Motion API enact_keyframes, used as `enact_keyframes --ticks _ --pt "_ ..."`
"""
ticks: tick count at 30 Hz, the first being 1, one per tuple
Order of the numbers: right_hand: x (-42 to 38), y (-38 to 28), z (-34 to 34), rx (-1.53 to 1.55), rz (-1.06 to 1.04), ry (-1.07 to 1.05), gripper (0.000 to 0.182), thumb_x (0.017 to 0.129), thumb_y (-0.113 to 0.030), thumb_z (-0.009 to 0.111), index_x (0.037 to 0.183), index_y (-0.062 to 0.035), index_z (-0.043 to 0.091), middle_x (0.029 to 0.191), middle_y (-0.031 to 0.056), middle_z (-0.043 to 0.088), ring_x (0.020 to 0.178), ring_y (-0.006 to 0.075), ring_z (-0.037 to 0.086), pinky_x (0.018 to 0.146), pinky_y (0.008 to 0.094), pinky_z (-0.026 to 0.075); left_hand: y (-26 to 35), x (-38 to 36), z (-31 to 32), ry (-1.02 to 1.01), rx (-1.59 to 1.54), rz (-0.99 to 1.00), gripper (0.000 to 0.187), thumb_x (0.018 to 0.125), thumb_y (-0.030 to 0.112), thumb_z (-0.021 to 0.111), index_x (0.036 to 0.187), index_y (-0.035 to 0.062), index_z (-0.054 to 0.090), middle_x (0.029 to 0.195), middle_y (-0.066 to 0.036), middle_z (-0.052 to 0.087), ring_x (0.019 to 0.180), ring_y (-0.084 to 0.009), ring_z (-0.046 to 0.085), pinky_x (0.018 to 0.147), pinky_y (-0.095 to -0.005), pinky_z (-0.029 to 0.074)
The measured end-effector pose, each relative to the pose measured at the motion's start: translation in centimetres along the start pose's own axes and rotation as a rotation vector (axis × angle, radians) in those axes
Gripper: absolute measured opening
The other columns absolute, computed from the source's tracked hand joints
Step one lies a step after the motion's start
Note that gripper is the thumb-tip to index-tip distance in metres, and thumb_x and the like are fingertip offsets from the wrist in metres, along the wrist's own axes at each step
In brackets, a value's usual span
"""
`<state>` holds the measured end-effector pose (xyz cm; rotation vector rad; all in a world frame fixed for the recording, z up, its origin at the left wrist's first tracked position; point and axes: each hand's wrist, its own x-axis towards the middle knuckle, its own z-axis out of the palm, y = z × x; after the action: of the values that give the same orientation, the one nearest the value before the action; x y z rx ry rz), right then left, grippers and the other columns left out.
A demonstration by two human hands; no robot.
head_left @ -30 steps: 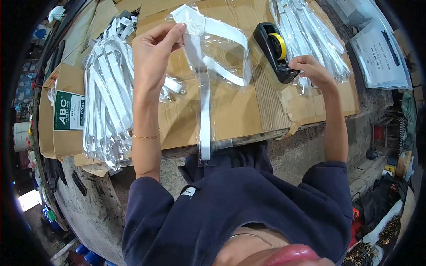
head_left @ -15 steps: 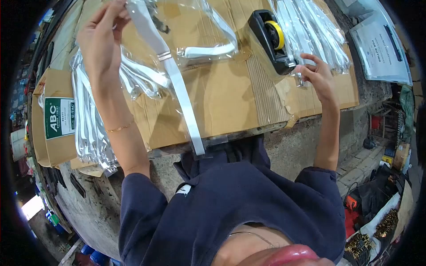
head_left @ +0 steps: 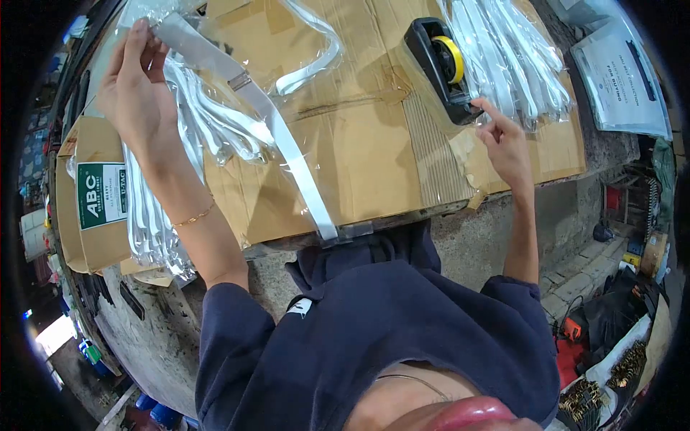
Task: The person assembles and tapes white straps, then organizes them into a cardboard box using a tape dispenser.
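Note:
My left hand (head_left: 140,90) pinches the far end of a clear plastic sleeve with a white belt (head_left: 284,140) inside. A metal-looking band crosses the belt partway along. The belt slants across the cardboard to the front edge near my body. My right hand (head_left: 507,147) is at the front end of a black tape dispenser (head_left: 431,68), which carries a yellow-cored roll. Its index finger reaches the cutter end while the other fingers curl in. Whether tape is between finger and thumb cannot be made out. Another bagged white belt (head_left: 313,68) curves beyond the first.
Bagged white belts lie in a pile on the left (head_left: 154,230) and in another pile (head_left: 496,54) behind the dispenser. An ABC-labelled carton (head_left: 97,244) stands at the left. Printed clear bags (head_left: 618,86) lie at the far right. Cardboard (head_left: 359,158) covers the worktop.
My left hand has moved left and slightly nearer, carrying the belt's far end along. The other bagged belt has shifted left. My right index finger now reaches the dispenser's cutter end.

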<state>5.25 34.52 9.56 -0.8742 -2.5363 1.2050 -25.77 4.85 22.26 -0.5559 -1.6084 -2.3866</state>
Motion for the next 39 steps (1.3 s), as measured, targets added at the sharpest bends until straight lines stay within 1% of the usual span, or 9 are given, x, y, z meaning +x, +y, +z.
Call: enact_keyframes --ticks 3,5,8,11,13,15,17,29,39 --pt "-1.6 -0.9 -0.2 -0.092 -0.009 0.026 0.051 0.079 0.003 0.058 0.125 -0.0199 0.055 0.066 -0.0018 0.045 0.061 0.0054 0.040 0.058 0.0205 0.038 -0.5 -0.9 -0.7 0.058 0.056 0.052 0.009 0.083 0.005 0.064 0.086 -0.0040 0.067 0.076 -0.004 0.062 0.066 -0.0110 0.055 0.067 -0.0236 0.046" --pt "-1.7 -1.8 0.7 0.174 -0.033 0.126 0.050 0.080 0.005 0.058 0.126 -0.0140 0.055 0.069 -0.0030 0.051 0.064 0.0049 0.045 0.062 0.0192 0.040 -0.9 -3.4 -0.2 0.063 0.221 0.093 0.014 0.084 0.012 0.066 0.082 -0.0019 0.069 0.072 -0.001 0.062 0.066 -0.0061 0.053 0.065 -0.0199 0.043" --pt "-1.1 -9.8 2.5 0.509 -0.243 0.239 0.021 0.082 0.001 0.063 0.102 -0.0037 0.061 0.079 0.0002 0.061 0.073 0.0060 0.054 0.067 0.0205 0.045 -2.1 -7.0 1.4 0.141 0.245 0.036 0.020 0.085 0.014 0.065 0.082 -0.0052 0.068 0.064 0.002 0.057 0.059 -0.0032 0.046 0.054 -0.0194 0.036" --pt "-0.4 -18.6 5.0 0.685 -0.300 0.121 0.015 0.080 0.000 0.067 0.091 -0.0015 0.058 0.078 0.0015 0.061 0.075 0.0064 0.056 0.067 0.0195 0.046 -1.4 -9.5 3.1 0.098 0.254 -0.057 0.022 0.086 0.013 0.064 0.089 -0.0078 0.067 0.074 -0.005 0.064 0.069 -0.0082 0.056 0.067 -0.0217 0.046" --pt "1.3 -21.9 6.6 0.708 -0.421 0.003 0.014 0.079 0.001 0.068 0.088 -0.0006 0.058 0.077 0.0019 0.061 0.073 0.0066 0.056 0.065 0.0188 0.046 -1.7 -10.4 3.8 0.125 0.202 -0.054 0.020 0.087 0.012 0.063 0.087 -0.0081 0.066 0.064 0.005 0.054 0.057 -0.0010 0.040 0.049 -0.0184 0.031" --pt "2.7 -23.7 8.0 0.706 -0.436 -0.024 0.013 0.078 0.002 0.068 0.086 -0.0002 0.058 0.076 0.0023 0.061 0.072 0.0066 0.056 0.064 0.0185 0.046 -1.8 -10.8 3.7 0.141 0.200 -0.047 0.020 0.087 0.011 0.062 0.087 -0.0083 0.066 0.063 0.005 0.053 0.057 -0.0009 0.040 0.049 -0.0184 0.031" --pt "3.6 -24.3 9.3 0.918 -0.361 -0.134 0.011 0.078 0.002 0.067 0.084 -0.0003 0.058 0.075 0.0028 0.061 0.068 0.0055 0.054 0.060 0.0178 0.043 -1.4 -11.0 3.6 0.136 0.208 -0.072 0.018 0.087 0.009 0.061 0.086 -0.0087 0.065 0.065 0.005 0.054 0.058 -0.0012 0.041 0.050 -0.0183 0.032" --pt "4.6 -23.4 10.2 0.872 -0.340 -0.079 0.014 0.079 -0.002 0.069 0.088 -0.0029 0.058 0.079 0.0030 0.064 0.065 0.0041 0.049 0.057 0.0177 0.036 -2.1 -11.6 4.4 0.130 0.214 -0.014 0.016 0.086 0.006 0.061 0.088 -0.0097 0.064 0.072 -0.001 0.061 0.066 -0.0035 0.052 0.059 -0.0192 0.043" --pt "4.4 -23.2 9.7 0.816 -0.425 -0.048 0.009 0.079 0.003 0.066 0.086 0.0019 0.060 0.079 0.0041 0.064 0.071 0.0061 0.056 0.063 0.0184 0.045 -2.1 -11.7 4.6 0.162 0.176 -0.053 0.016 0.086 0.006 0.061 0.087 -0.0093 0.065 0.071 0.000 0.061 0.065 -0.0031 0.052 0.057 -0.0193 0.042"
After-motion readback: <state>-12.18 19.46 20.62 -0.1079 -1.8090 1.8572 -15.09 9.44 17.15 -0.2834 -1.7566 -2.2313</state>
